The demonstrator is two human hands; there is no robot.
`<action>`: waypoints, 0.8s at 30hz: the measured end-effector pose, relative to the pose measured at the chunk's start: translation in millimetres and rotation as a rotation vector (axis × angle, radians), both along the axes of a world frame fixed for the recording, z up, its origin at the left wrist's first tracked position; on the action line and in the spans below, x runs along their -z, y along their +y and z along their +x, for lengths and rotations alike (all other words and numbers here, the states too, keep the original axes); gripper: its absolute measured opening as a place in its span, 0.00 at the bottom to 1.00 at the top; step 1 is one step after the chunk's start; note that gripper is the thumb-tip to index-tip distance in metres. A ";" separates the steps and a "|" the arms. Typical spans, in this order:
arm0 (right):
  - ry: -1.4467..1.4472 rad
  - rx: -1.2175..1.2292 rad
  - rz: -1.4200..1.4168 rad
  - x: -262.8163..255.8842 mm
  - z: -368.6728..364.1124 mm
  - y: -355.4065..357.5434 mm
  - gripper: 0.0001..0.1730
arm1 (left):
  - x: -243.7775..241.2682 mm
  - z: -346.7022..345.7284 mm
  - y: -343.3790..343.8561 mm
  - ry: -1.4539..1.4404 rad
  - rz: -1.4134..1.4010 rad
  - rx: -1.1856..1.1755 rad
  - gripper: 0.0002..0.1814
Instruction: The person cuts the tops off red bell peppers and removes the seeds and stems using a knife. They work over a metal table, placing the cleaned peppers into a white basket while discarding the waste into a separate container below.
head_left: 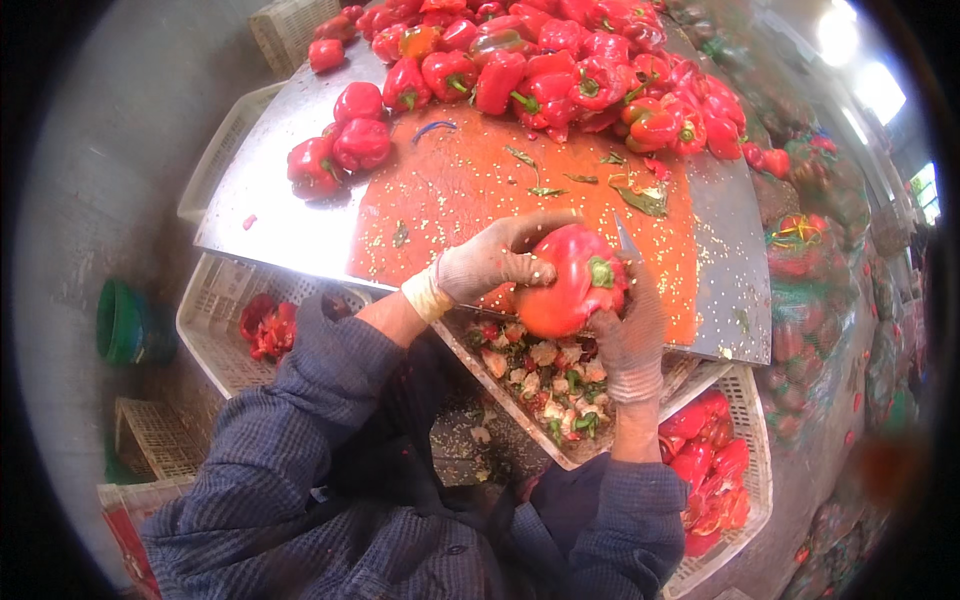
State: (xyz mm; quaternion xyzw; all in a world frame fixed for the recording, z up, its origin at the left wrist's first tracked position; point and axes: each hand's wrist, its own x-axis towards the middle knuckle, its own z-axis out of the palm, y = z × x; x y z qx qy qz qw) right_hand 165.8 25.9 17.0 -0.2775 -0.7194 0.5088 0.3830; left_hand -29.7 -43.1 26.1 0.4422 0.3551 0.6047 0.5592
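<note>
A large red bell pepper with a green stem is held between both hands over the table's near edge. My left hand, in a soiled knit glove, grips its left side, thumb across the front. My right hand, gloved too, bears on the pepper's right side and also holds a knife, whose pointed blade sticks up past the fingers; the handle is hidden. Beneath lies an orange cutting board strewn with seeds and bits of leaf. A heap of whole red peppers covers the table's far side.
Under the near edge, a crate holds cores, stems and seeds. Cut red peppers lie in crates at the left and right. A green bucket stands far left. Filled mesh sacks line the right. Several peppers sit on the metal tabletop.
</note>
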 end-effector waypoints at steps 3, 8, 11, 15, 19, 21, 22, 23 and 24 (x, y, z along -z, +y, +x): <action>-0.187 0.156 0.124 2.3 -2.4 2.2 0.37 | -2.5 0.8 -1.7 0.371 0.051 -0.096 0.49; -0.505 0.129 0.350 -8.2 -16.2 -8.7 0.30 | -6.7 19.4 -5.3 1.014 0.130 -0.272 0.39; -0.452 0.077 0.295 2.7 -20.1 0.3 0.30 | -2.0 23.1 -1.1 1.036 0.164 -0.308 0.34; -0.431 -0.027 0.276 -9.1 -22.7 1.0 0.28 | 4.6 21.1 2.3 1.076 0.158 -0.341 0.32; -0.500 0.007 0.304 -7.5 -22.5 3.8 0.26 | 12.2 23.1 7.2 1.064 0.209 -0.389 0.30; -0.538 0.019 0.305 -10.0 -23.0 5.8 0.24 | 11.9 22.2 8.7 1.057 0.210 -0.382 0.29; -0.555 0.027 0.307 -10.4 -23.8 7.7 0.23 | 12.1 21.4 9.9 1.055 0.211 -0.376 0.29; -0.571 0.035 0.310 -10.3 -24.6 9.5 0.22 | 12.6 19.9 11.2 1.052 0.235 -0.376 0.29; -0.571 0.031 0.309 -8.4 -25.2 11.3 0.21 | 13.1 18.0 12.0 1.049 0.258 -0.374 0.29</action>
